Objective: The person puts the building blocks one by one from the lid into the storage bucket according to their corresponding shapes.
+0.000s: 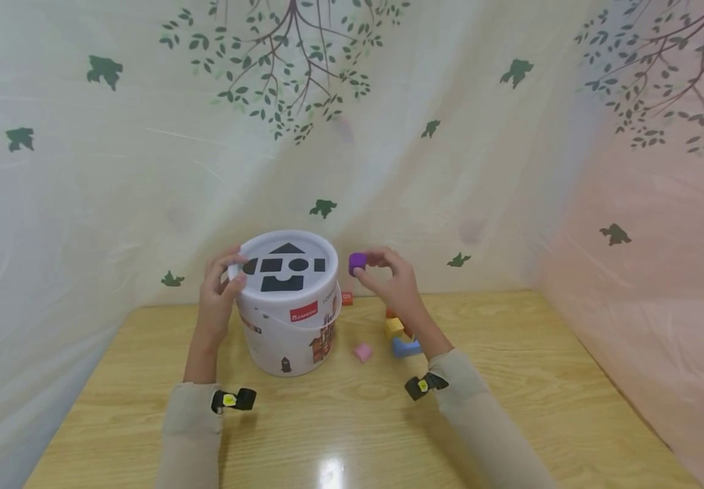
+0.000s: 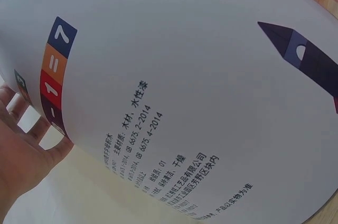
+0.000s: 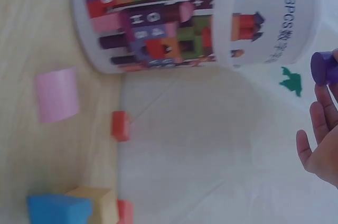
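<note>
- Pale leaf-printed sheeting backs a wood-grain table.
- White cylindrical bucket stands upright; steadiness likely matters most.
- Left hand: fingers apart against its white round lid, probably bracing.
- Right hand: fingers clamped on a purple cylinder, just right of the lid.
- Round black opening: best met squarely, cylinder end down.

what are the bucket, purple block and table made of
The bucket: probably satin plastic, given its smooth white surface; coated card is possible. The purple block: likely painted wood, matte, its color even; plastic remains possible. The table: wood or wood-look laminate, glossy, showing grain and a bright reflection.
</note>
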A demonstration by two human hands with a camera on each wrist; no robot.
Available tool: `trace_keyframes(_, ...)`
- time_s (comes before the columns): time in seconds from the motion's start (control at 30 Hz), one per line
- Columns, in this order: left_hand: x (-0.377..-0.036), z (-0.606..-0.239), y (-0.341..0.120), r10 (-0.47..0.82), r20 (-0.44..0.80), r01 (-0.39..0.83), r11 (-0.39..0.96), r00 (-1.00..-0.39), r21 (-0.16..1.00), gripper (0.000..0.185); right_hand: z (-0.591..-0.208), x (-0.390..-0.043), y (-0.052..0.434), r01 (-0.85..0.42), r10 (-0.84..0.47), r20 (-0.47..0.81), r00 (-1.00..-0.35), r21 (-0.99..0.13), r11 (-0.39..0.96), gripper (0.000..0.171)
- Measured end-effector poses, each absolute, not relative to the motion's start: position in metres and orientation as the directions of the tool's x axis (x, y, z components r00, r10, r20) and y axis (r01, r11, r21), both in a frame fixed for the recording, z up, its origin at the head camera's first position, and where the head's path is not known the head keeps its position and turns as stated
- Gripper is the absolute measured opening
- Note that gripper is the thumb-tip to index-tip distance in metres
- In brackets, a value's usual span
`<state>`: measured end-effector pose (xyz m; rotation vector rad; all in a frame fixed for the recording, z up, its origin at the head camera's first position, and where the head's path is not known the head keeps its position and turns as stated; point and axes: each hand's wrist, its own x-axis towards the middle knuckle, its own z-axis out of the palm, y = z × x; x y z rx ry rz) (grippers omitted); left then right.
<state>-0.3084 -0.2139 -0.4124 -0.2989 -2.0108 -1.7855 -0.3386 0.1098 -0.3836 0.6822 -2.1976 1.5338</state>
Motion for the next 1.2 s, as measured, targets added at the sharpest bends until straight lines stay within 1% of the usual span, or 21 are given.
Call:
trace_keyframes(0.3, -0.309, -0.413, -0.213, -0.129, 0.453, 0.435, 0.147, -0.882, 0.888, 0.039, -0.359, -0.341, 0.094, -0.620, -0.239, 0.572, -0.785, -0.734, 0.277, 0.034)
trace_keyframes(0.53, -0.309, -0.413, -0.213, -0.130, 0.445, 0.425, 0.154, -0.886, 0.892, 0.039, -0.349, -0.345, 0.078, -0.654, -0.311, 0.578, -0.754, -0.705, 0.275, 0.036)
trace_keyframes(0.8, -0.310, -0.413, -0.214, -0.122, 0.453, 0.433, 0.155, -0.883, 0.888, 0.040, -0.343, -0.349, 0.058, -0.625, -0.374, 0.518, -0.769, -0.732, 0.271, 0.037)
trace_keyframes(0.97, -0.309, -0.413, -0.214, -0.123, 0.450, 0.433, 0.148, -0.884, 0.889, 0.041, -0.342, -0.352, 0.046, -0.602, -0.391, 0.480, -0.785, -0.741, 0.299, 0.037)
trace_keyframes(1.2, -0.309, -0.413, -0.214, -0.117, 0.450, 0.433, 0.148, -0.885, 0.889, 0.041, -0.344, -0.354, 0.038, -0.607, -0.409, 0.470, -0.782, -0.725, 0.325, 0.037)
